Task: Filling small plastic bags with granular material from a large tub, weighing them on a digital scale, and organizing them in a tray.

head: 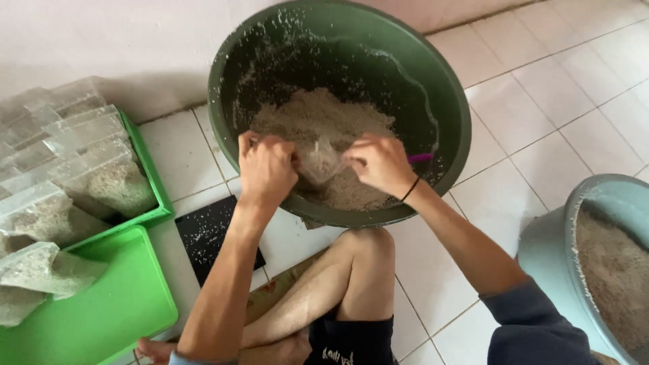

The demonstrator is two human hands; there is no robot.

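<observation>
A big dark green basin (446, 94) stands tilted on the tiled floor and holds a heap of pale grain (318, 111). Over the grain, my left hand (266, 165) and my right hand (380, 162) each grip one side of a small clear plastic bag (319, 162) that is partly filled with grain. A pink-purple handle (420, 157) sticks out from under my right hand; the rest of it is hidden. A dark band circles my right wrist. My bent knee sits just in front of the basin.
A green crate (152, 182) at left holds several filled clear bags (81, 162), and more bags lie on a green lid (101, 304). A black flat slab (206, 236) lies by my left arm. A grey-blue tub (547, 250) of grain stands at right. A pale wall is behind.
</observation>
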